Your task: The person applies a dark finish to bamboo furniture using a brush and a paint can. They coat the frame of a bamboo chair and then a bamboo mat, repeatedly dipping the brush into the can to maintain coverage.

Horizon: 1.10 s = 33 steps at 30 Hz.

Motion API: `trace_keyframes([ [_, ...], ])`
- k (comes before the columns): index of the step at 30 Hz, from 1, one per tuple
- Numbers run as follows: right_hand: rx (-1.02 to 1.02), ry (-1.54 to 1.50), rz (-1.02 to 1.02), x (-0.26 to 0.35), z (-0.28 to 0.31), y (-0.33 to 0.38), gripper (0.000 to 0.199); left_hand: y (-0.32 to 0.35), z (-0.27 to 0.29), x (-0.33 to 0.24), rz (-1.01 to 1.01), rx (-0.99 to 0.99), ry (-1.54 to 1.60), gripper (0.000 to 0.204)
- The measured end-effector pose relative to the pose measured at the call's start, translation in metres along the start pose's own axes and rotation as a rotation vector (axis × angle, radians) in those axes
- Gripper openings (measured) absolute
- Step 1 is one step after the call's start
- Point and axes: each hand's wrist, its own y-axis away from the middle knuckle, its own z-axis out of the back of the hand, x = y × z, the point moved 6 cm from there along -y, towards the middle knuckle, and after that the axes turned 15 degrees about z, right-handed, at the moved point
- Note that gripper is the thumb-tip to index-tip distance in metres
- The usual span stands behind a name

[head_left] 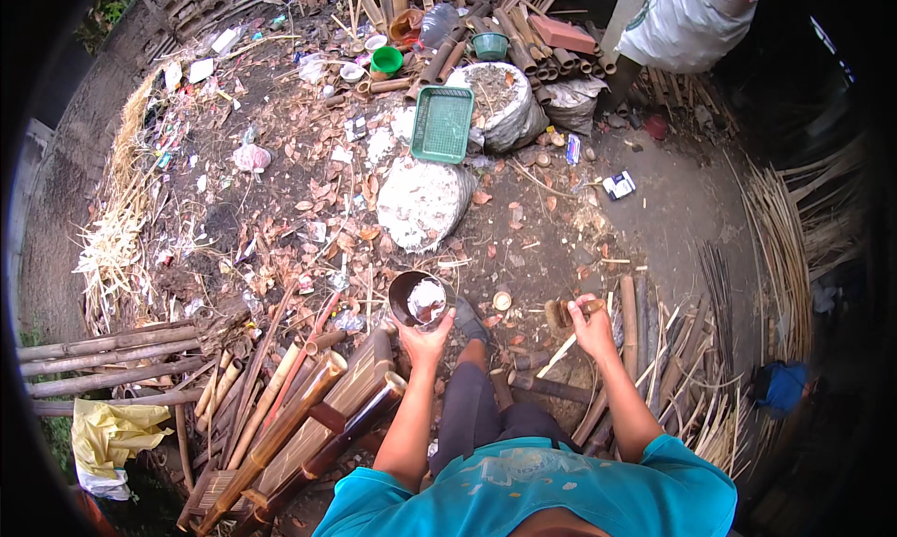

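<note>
My left hand (424, 341) grips a round, dark-walled container (400, 296) by its near side, its mouth tipped up toward me. White material (427, 297) with a brown patch lies inside it. Out to the right, my right hand (593, 329) is closed around a small brown brush (560, 314), its bristles pointing left. The brush is apart from the container. Just beyond and between the hands, a small round pale piece (502, 300) rests on the ground. A dark shoe (473, 324) shows next to the container.
Ahead stands a white sack (420, 205) with a green plastic basket (443, 124) behind it. Bamboo lengths (635, 322) lie by my right forearm. Lower left are a bamboo frame (322, 401), long poles (112, 359) and a yellow sheet (117, 434). Leaves and litter cover the soil.
</note>
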Motion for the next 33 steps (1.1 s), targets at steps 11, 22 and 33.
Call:
trace_keyframes([
  [11, 0.388, -0.149, 0.186, 0.018, -0.188, -0.266, 0.021, -0.262, -0.134, 0.109, 0.064, -0.030, -0.125, 0.106],
  [22, 0.573, -0.184, 0.786, 0.021, -0.417, -0.498, 0.040, -0.461, -0.233, 0.266, 0.231, -0.037, -0.224, 0.113],
  [33, 0.703, 0.068, 1.251, -0.099, -0.636, -0.524, 0.046, -0.550, -0.327, 0.407, 0.353, -0.206, -0.027, 0.119],
])
